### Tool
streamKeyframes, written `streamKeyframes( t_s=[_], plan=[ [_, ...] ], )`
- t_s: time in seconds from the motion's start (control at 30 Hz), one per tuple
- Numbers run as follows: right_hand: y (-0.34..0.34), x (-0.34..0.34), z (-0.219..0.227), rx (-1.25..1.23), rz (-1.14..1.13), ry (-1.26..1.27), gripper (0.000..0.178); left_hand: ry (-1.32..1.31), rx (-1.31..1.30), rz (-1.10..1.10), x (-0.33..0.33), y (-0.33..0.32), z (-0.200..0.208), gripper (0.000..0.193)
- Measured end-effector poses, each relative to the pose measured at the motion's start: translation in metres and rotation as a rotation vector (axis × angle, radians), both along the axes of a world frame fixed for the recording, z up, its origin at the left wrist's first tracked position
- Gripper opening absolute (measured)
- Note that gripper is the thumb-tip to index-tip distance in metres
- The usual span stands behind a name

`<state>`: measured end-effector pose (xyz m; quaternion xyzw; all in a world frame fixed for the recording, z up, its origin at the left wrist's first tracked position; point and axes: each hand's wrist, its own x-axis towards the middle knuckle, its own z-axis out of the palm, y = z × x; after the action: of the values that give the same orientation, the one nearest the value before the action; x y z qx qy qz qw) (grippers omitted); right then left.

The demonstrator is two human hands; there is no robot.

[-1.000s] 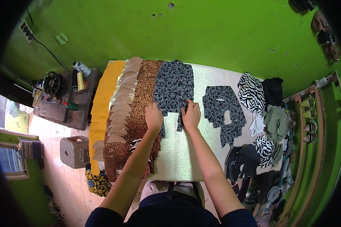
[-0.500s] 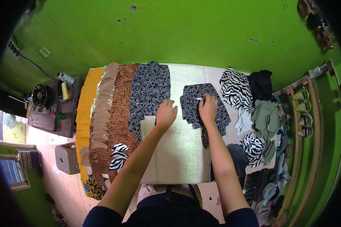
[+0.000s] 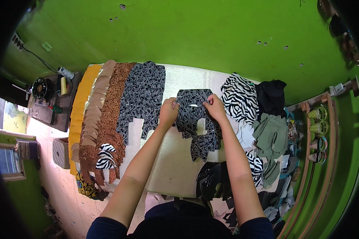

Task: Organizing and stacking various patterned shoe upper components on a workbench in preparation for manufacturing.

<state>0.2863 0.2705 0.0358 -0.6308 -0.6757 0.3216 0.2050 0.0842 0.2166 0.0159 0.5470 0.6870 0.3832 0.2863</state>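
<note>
A black-and-grey patterned fabric piece [image 3: 191, 115] is stretched between my hands, with a small white slit-like opening near its top and a ragged lower end. My left hand [image 3: 169, 112] pinches its left edge, fingers closed. At the upper right edge, my right hand [image 3: 214, 106] pinches it as well. Overlapping pieces in the same pattern [image 3: 141, 95] lie left of my left hand. Beneath everything is a pale shiny table covering [image 3: 163, 169].
Brown spotted pieces [image 3: 113, 95], tan rounded pieces [image 3: 93, 113] and yellow fabric [image 3: 77, 115] line the table's left. Zebra-print fabric [image 3: 239, 95], olive pieces [image 3: 269, 133] and black cloth [image 3: 272, 95] heap up on the right. A shoe rack [image 3: 334, 131] stands along the right wall.
My left hand has come over to the patterned piece and now grips its left edge. The right hand has shifted to its right edge. The piece has moved left and slightly changed shape.
</note>
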Motion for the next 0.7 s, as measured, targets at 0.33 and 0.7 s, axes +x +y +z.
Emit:
streamKeyframes(
  t_s=[0.33,0.7],
  plan=[
    [-0.032,-0.008,0.047,-0.059,0.124,0.664,0.019,-0.361,0.090,0.054,-0.024,-0.029,0.015,0.034],
    [-0.146,-0.056,0.044,-0.111,-0.026,0.850,0.038,-0.309,0.154,0.059,-0.081,-0.117,0.052,0.024]
  ],
)
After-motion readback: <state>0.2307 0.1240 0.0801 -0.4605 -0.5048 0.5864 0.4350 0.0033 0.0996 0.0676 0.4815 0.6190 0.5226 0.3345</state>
